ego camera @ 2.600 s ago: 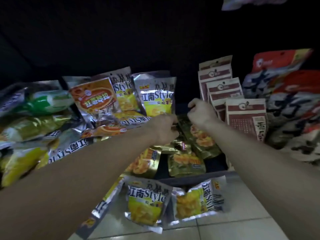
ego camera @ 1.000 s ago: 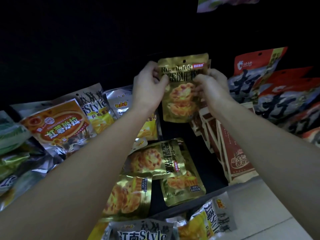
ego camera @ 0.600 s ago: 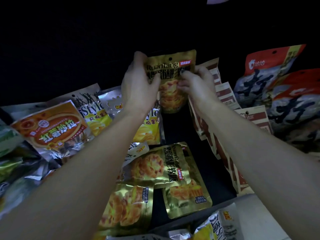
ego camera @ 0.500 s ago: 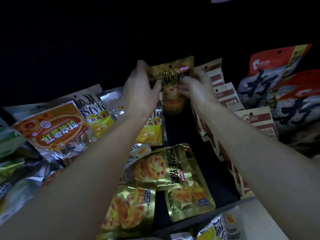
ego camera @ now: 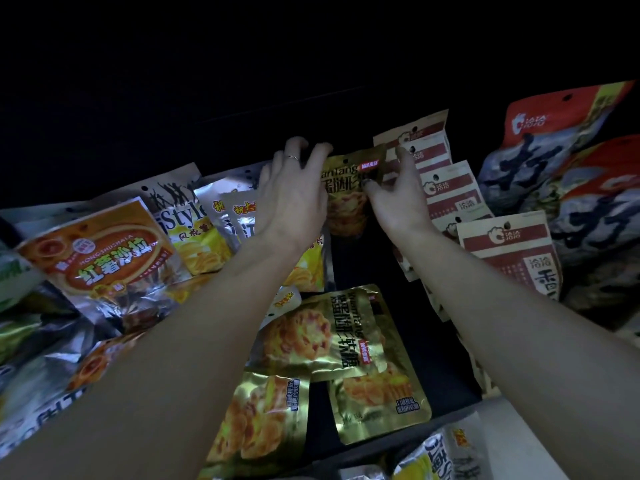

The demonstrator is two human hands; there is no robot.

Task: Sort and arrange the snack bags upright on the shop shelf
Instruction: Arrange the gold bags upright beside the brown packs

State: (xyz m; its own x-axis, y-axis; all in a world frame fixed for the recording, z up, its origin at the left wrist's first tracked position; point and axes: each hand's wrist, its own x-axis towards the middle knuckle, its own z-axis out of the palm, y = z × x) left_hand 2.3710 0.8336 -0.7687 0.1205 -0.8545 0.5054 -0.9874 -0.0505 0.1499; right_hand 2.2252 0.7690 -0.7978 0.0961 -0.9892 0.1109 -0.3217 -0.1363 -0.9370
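A gold snack bag stands upright at the back of the dark shelf, between silver-yellow bags and brown-and-white bags. My left hand is at its left edge with fingers spread, the thumb touching the bag's top corner. At its right edge, my right hand has straight fingers and its thumb tip lies on the bag's front. Three more gold bags lie flat toward the front: one on top, one under it and one at the front left.
Brown-and-white bags stand in a row on the right, with red-and-grey bags beyond them. On the left lean an orange bag and silver-yellow bags. A silver-yellow bag lies below the shelf's front edge.
Both hands lifted the gold bag from the flat pile, carried it to the back of the shelf and lowered it upright. Their fingers have now spread off it.
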